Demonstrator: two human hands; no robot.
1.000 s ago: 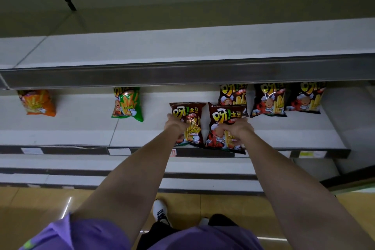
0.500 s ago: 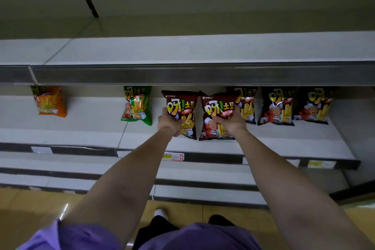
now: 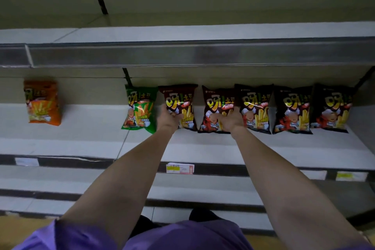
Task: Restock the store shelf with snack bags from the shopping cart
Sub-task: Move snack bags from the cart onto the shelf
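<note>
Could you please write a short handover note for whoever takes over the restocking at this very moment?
Left hand: grips the lower part of a dark snack bag beside the green bag.
Right hand: grips the next dark bag to its right.
Both bags stand upright at the back of the shelf, not yet let go.
Done: three more dark bags stand in the same row to the right; an orange bag stands apart at the far left.
Left: let go of both bags and fetch more; the cart is out of view.
</note>
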